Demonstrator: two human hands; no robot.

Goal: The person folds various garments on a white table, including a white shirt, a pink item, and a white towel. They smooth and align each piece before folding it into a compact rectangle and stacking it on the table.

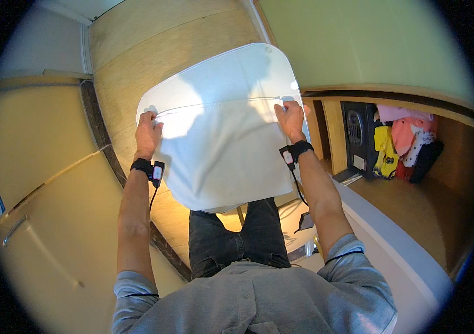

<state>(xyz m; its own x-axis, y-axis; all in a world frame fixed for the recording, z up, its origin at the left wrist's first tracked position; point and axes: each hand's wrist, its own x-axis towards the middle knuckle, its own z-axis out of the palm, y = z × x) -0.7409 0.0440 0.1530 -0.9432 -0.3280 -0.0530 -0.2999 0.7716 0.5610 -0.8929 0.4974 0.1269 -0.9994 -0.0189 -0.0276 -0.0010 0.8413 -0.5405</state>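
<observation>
A white cloth [224, 154] lies spread over a white board-like table top [220, 83] with rounded corners, its lower part hanging towards my legs. At the cloth's upper left corner, my left hand [148, 132] pinches the hem between thumb and fingers. My right hand [291, 119] pinches the upper right corner near the board's right edge. Between the hands the upper hem runs nearly straight, and soft creases cross the fabric below it. Each wrist wears a black strap with a small device and a cable.
On the right, an open wooden compartment [412, 204] holds a black safe [357, 135] and a pile of coloured clothes [404, 137]. A pale ledge [387, 234] runs below it. Yellowish cabinet doors [45, 146] stand on the left, one with a metal handle [14, 229].
</observation>
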